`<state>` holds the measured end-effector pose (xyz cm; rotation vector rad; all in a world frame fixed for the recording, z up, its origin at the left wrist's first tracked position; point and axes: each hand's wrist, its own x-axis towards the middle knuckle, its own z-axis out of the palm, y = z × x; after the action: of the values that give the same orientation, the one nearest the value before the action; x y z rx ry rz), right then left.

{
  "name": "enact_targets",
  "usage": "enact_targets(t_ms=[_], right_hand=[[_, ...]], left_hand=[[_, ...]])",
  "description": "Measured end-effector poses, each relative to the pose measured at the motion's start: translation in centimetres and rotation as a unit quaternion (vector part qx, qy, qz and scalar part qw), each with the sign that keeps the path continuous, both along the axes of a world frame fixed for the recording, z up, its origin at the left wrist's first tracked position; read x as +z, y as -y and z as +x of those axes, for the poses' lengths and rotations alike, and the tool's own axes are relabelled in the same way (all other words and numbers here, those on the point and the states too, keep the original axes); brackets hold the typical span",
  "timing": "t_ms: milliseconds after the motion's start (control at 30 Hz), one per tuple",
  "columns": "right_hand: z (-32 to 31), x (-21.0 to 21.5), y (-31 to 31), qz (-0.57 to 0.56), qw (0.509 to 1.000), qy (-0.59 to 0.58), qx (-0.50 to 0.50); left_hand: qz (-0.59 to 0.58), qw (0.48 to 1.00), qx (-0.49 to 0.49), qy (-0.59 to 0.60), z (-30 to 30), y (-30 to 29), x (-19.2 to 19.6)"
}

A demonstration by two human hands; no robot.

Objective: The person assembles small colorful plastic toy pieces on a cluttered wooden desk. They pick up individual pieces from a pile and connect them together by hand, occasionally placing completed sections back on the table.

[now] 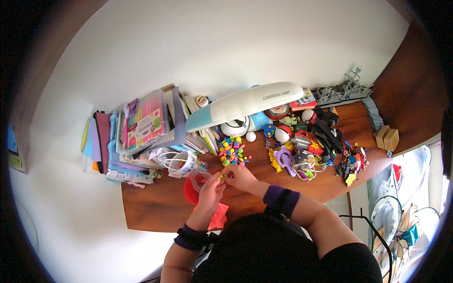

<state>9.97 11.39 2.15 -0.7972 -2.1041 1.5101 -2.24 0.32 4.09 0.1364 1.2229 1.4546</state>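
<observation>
Beads [232, 152] in many bright colours lie heaped on the brown desk [155, 203], just in front of the base of a white and blue lamp [245, 106]. Both hands meet just below the heap: the left hand [211, 191] and the right hand [241, 177] have their fingertips pinched together on one small yellow-green bead [223, 176], though the exact hold is too small to make out. A red bowl [190, 191] sits under the left hand. Working so close to the heap, it seems wise to keep the pinch firm and low over the bowl, so a dropped piece falls there and does not roll toward the toys [311, 146] on the right.
</observation>
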Motion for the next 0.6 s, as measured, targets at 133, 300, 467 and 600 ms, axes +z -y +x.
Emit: enact_targets(t_ms=[133,300,467,600], right_hand=[[-2.6,0.3,1.8,0.022,0.998,-0.034,0.046],[-4.2,0.3,3.2,0.044,0.995,-0.012,0.087],[-3.8,-0.3,3.4,0.078,0.993,-0.014,0.089],[-3.0,-0.7,3.2,0.044,0.995,-0.023,0.081]], left_hand=[[0.090,0.994,-0.037,0.053,-2.1,2.6,1.2],[0.014,0.997,0.077,0.014,-2.6,4.7,1.4],[0.006,0.995,0.097,0.019,-2.7,5.2,1.3],[0.005,0.996,0.085,0.015,-2.9,5.3,0.5]])
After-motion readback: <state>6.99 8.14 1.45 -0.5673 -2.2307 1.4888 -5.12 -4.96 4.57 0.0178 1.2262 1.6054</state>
